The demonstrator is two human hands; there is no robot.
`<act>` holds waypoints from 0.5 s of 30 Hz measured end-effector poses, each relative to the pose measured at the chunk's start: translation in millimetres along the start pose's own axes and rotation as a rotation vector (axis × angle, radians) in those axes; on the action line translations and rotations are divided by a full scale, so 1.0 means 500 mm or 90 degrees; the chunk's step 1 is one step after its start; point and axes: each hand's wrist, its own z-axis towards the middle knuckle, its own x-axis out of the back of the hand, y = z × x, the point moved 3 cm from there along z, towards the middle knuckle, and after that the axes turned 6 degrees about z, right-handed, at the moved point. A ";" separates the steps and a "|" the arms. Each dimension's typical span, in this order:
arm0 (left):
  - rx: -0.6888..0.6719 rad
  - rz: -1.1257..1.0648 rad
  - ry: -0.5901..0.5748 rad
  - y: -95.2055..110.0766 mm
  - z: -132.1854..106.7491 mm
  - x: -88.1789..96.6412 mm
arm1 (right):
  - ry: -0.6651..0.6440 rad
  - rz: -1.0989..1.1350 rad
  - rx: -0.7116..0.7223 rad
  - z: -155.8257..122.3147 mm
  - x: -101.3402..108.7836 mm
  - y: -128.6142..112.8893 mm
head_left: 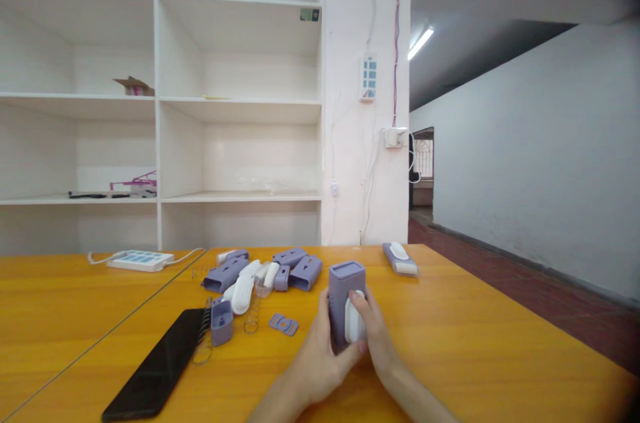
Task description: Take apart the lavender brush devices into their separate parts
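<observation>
Both my hands hold one purple plastic housing (344,295) upright on the orange table (475,343). My left hand (316,359) wraps its left side from below. My right hand (376,336) presses a white insert (354,324) against its front with thumb and fingers closed. A heap of purple housings (227,273) and white parts (243,293) lies to the left behind, with metal springs (251,320) and a small purple frame piece (284,324).
A black phone (159,363) lies flat at the near left. A white power strip (140,260) sits at the table's far left. One assembled purple and white unit (400,258) rests at the far right. White shelves (160,103) stand behind.
</observation>
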 end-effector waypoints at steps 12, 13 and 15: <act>-0.023 0.049 -0.010 -0.003 -0.001 -0.008 | 0.022 -0.012 0.071 0.001 0.001 0.005; -0.022 0.048 -0.010 -0.002 0.000 -0.008 | 0.020 -0.014 0.074 0.002 0.001 0.005; -0.020 0.046 -0.015 0.001 0.000 -0.010 | 0.019 -0.018 0.076 0.001 0.003 0.005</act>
